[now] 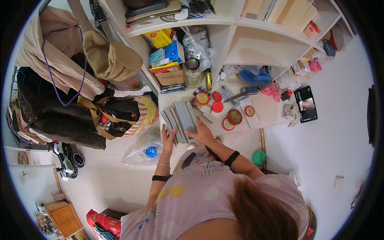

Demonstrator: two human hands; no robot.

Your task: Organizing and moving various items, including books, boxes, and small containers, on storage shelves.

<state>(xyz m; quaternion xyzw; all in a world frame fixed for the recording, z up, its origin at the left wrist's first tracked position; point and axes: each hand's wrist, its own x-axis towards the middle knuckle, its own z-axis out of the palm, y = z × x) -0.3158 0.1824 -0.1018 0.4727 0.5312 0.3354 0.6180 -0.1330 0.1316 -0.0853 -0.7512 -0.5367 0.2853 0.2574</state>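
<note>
A row of thin grey-and-white books or notebooks [179, 120] stands on edge on the white desktop [256, 120], close to its left end. My left hand [168, 138] is at the row's near left corner, fingers stretched out and thumb apart. On the near right side is my right hand [201, 134], its fingers spread along the books. Both palms face the row from either side; whether they press on it is hard to tell. Right of the books lie several round red-rimmed tins and lids, among them a dark-topped tin [234, 117] and a red lid [217, 107].
Behind the books, a glass jar [193, 74] and small boxes [168, 58] fill a shelf compartment. A long dark blade-shaped object [240, 95] lies behind the tins. At left hang clothes [52, 120] and a striped bag [146, 114]; below sits a clear plastic bag [138, 152]. A lit phone [306, 104] stands right.
</note>
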